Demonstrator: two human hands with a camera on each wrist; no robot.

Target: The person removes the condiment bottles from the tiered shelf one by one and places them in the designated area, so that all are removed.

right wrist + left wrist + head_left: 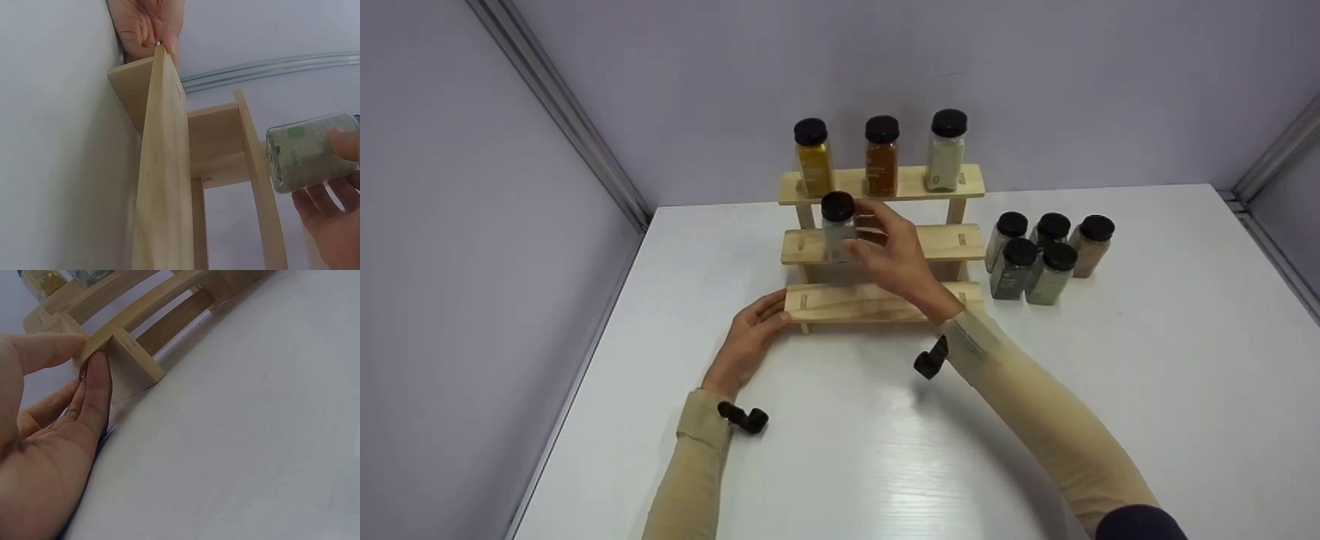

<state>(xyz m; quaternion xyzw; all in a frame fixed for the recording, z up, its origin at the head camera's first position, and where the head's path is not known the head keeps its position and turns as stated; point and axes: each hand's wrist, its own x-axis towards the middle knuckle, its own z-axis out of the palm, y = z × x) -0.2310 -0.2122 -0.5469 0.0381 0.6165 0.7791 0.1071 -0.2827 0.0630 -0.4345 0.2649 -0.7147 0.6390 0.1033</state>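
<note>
My right hand (896, 259) grips a glass spice jar (838, 229) with a black lid, thumb on one side and fingers on the other. The jar is upright at the left part of the middle shelf (930, 241) of a three-step wooden rack; in the right wrist view its base (274, 163) is close over that shelf's edge. With thumb above and fingers beneath, my left hand (751, 334) pinches the left end of the lowest shelf (93, 346). On the top shelf (847, 182) stand a yellow jar (814, 169), a red-brown jar (882, 165) and a pale jar (946, 161).
Right of the rack, several black-lidded spice jars (1048, 281) stand close together on the white table (840, 442). A pale wall (735, 97) rises right behind the rack. Another wall (450, 262) stands along the left side.
</note>
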